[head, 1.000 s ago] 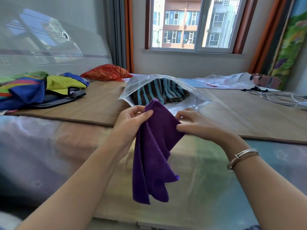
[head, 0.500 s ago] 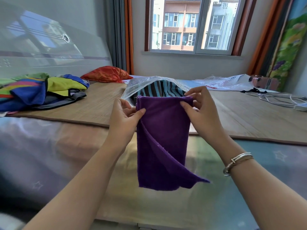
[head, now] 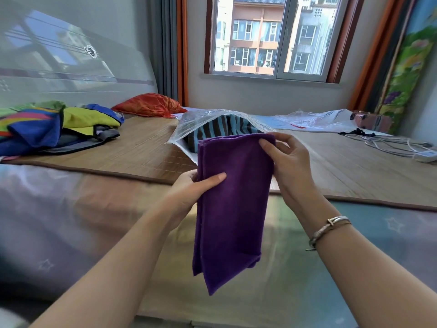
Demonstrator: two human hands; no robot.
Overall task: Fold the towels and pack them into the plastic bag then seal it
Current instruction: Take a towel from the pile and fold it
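Daylight from a window [head: 272,36] at the far wall falls across a bed covered by a woven mat [head: 142,150]. Held up over the near edge of the bed hangs a purple towel [head: 233,204], folded lengthwise into a tall strip. The left hand [head: 189,188] grips its left edge partway down, thumb laid across the front. The right hand [head: 290,166] pinches the top right corner, a bracelet [head: 328,227] on its wrist. Just behind the towel, on the mat, lies an open clear plastic bag [head: 205,119] with a striped towel [head: 220,131] inside. Far left sits a pile of colourful clothes [head: 56,126]; beyond it, an orange cushion [head: 149,105].
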